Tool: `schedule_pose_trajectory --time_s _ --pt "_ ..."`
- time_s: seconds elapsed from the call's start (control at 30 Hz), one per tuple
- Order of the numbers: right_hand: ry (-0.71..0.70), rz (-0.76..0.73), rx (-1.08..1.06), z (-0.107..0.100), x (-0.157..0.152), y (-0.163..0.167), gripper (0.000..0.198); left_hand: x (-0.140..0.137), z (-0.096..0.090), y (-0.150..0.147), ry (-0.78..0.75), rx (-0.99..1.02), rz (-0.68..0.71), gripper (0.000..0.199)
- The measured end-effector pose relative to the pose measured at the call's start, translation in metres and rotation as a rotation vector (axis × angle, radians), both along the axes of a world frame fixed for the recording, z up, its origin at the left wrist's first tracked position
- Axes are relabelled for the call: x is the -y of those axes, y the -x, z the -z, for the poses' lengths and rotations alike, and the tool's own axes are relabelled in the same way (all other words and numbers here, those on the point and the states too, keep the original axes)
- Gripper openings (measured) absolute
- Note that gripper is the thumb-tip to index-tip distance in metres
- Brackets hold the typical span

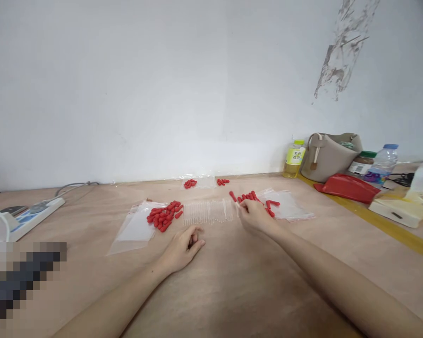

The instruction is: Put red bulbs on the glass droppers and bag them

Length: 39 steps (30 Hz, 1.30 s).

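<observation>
Thin clear tubes [207,212] lie side by side in a row on the brown table surface. At the row's right end my right hand [254,214] is closed in a pinch on a thin clear tube [237,206]. A red bulb-shaped piece [232,195] shows at that tube's far end; whether they are joined I cannot tell. My left hand [183,249] rests on the table just below the row, fingers loosely bent, thumb apart, nothing in it. A pile of red pieces [164,216] lies left of the row; more red pieces [248,196] lie beyond my right hand, partly hidden by it.
Clear plastic bags lie at left [136,230] and right [292,206]; another bag [206,182] with small red groups is by the wall. A power strip [38,218] stands far left. At right are a yellow-capped bottle [294,159], grey bag [326,159], red pouch [347,188] and tissue pack [398,209].
</observation>
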State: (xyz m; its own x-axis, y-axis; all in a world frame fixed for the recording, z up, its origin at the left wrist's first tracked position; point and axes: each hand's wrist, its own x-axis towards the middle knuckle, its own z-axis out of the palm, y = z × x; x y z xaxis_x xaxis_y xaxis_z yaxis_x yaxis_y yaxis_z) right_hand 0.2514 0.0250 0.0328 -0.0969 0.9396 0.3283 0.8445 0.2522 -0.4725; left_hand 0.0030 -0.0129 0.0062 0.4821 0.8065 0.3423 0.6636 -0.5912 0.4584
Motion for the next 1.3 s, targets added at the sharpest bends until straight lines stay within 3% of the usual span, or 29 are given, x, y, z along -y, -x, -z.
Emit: schedule_pose_trajectory --time_s 0.13,0.33,0.6,0.83,1.03,1.17,1.3 --pt "0.052 0.232 -0.066 0.003 -0.032 -0.014 0.014 -0.001 -0.002 0.0 -0.001 -0.006 0.028 0.015" --pt "0.058 0.315 0.022 0.02 -0.043 -0.011 0.018 -0.001 -0.002 0.001 -0.014 0.007 0.031 0.016" --pt "0.077 0.334 0.112 0.021 -0.042 -0.013 0.019 -0.001 -0.003 -0.001 0.021 0.001 0.032 0.018" --pt "0.228 0.294 0.267 0.009 -0.05 0.012 0.023 -0.001 -0.003 0.0 0.003 -0.016 0.035 0.017" --pt "0.277 0.275 0.302 0.009 -0.065 0.025 0.024 -0.002 0.0 -0.001 -0.003 -0.024 0.029 0.016" --pt "0.242 0.238 0.313 0.002 -0.058 0.023 0.02 -0.017 -0.004 0.012 -0.265 -0.104 -0.18 0.017" --pt "0.142 0.162 0.305 -0.005 -0.028 0.02 0.023 -0.04 -0.014 0.032 -0.494 -0.246 -0.434 0.015"
